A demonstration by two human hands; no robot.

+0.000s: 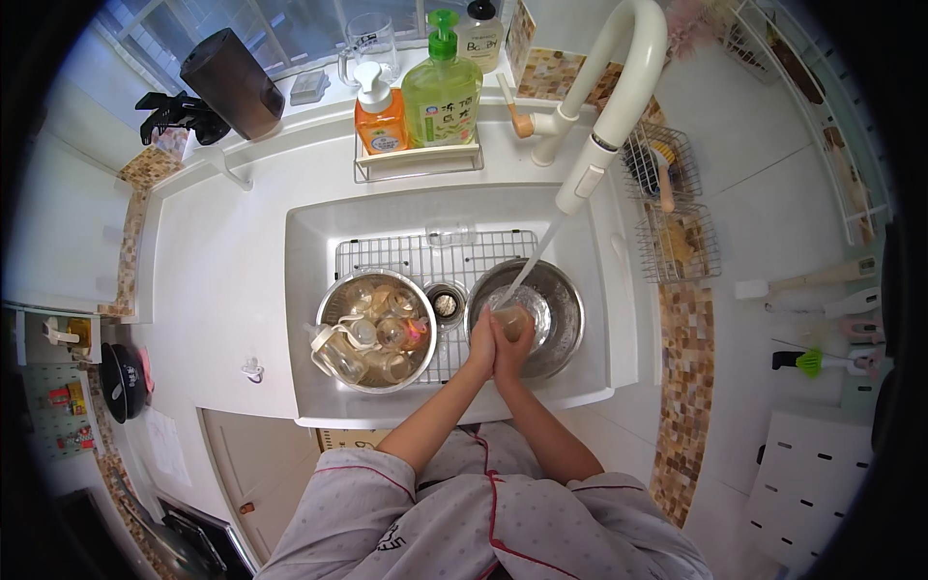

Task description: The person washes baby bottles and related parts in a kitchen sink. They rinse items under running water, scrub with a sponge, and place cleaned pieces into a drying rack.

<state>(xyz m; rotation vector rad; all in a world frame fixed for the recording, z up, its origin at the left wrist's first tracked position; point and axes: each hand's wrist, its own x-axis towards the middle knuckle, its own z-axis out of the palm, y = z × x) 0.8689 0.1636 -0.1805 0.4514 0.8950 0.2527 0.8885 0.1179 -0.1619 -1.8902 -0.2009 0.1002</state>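
Both my hands meet over a steel bowl (573,319) in the right of the white sink (312,409). Between them is a small clear cup or bottle (511,323), partly covered by the fingers. My left hand (483,342) presses against its left side, and my right hand (516,346) wraps its lower and right side. A stream of water (535,255) runs from the white faucet (580,181) down beside the hands into the bowl. To the left, another steel bowl (429,348) holds several baby bottles and clear containers, among them a handled bottle (339,357) leaning on its rim.
A clear jar (449,233) lies on the wire sink rack (500,243). Behind the sink, a green pump bottle (442,94) and an orange pump bottle (380,127) stand in a holder. A pacifier (252,370) rests on the left counter. Wire baskets (678,243) hang at right.
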